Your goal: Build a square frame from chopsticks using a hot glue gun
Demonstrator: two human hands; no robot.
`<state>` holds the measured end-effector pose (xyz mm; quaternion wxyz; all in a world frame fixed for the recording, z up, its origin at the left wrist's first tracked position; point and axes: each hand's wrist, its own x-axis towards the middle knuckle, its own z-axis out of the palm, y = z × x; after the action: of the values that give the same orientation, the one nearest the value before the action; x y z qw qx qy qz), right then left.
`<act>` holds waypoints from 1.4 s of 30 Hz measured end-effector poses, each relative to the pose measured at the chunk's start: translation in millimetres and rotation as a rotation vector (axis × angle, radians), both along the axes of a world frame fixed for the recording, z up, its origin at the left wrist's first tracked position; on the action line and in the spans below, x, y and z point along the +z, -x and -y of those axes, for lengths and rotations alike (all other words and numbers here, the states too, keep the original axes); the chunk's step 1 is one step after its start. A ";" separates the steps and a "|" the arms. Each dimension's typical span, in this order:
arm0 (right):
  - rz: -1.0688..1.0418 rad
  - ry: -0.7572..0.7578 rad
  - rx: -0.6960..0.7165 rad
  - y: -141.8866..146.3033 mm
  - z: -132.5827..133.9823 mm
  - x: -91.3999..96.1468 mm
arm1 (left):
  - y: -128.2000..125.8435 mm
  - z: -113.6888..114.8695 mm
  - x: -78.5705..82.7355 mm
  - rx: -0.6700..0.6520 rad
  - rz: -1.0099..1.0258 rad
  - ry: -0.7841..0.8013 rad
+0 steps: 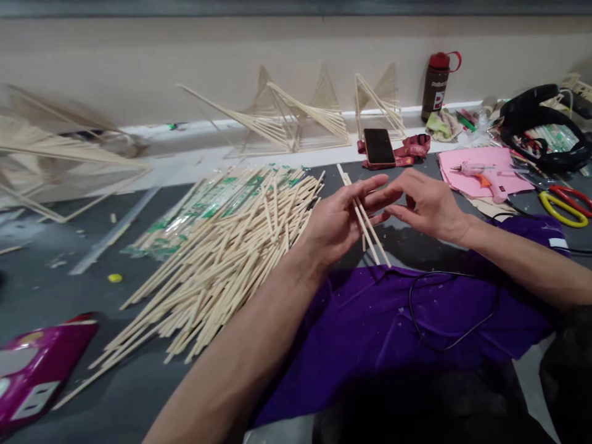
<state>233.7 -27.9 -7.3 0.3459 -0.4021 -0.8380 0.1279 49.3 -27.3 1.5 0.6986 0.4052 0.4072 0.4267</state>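
My left hand holds a few thin wooden sticks across its palm, fingers stretched toward the right. My right hand meets it from the right, fingertips pinched at the upper part of those sticks. Both hands hover above a purple cloth on the dark floor mat. A large loose pile of the same wooden sticks lies just left of my left hand, partly over green-printed wrappers.
Stick-built frames stand along the wall, another blurred at far left. A phone, a dark bottle, a glue gun on pink paper, scissors, a black cable and a magenta object lie around.
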 end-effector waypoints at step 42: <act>0.382 0.172 -0.332 -15.5 -15.7 11.0 | -19.8 27.5 -3.0 -0.177 -0.410 -0.027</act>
<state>249.2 -12.2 3.7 0.1622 -0.5788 -0.7968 0.0621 69.1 -54.7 -1.5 0.6305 0.5268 0.4978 0.2778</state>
